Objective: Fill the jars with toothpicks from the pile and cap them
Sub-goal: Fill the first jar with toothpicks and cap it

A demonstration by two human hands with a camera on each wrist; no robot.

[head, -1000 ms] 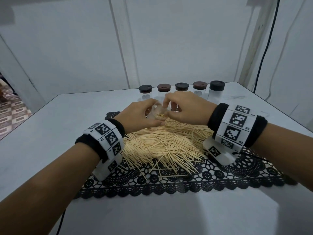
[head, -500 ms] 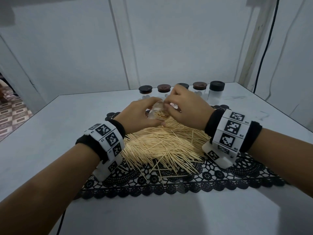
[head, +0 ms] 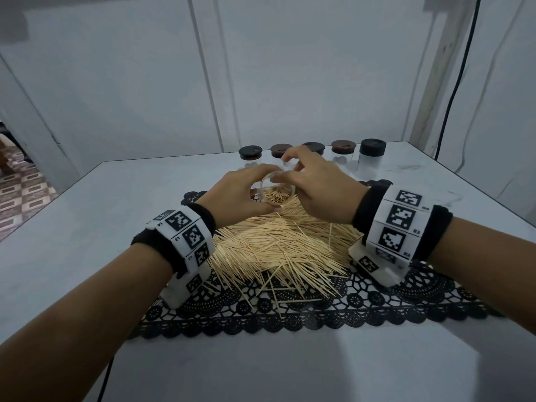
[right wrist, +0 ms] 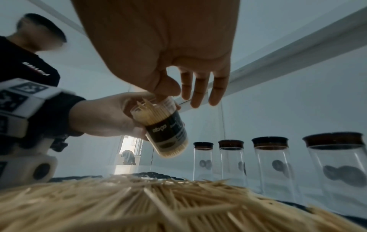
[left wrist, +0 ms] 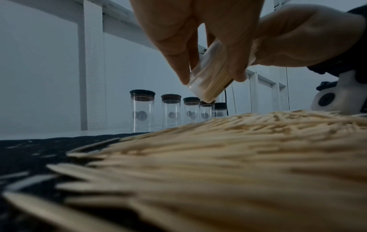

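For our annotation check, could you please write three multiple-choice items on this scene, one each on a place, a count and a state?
1. Where do the capped jars stand?
A. in a row beyond the toothpick pile
B. on the floor
C. stacked

2. How many capped jars stand there?
A. two
B. five
C. eight

3. The jar in the left hand is
A. empty and capped
B. lying on the lace mat
C. uncapped, holding toothpicks

Answers: 1 A, the head view shows the row; 2 B, five lids; 3 C, its open mouth shows toothpicks beneath the right hand.
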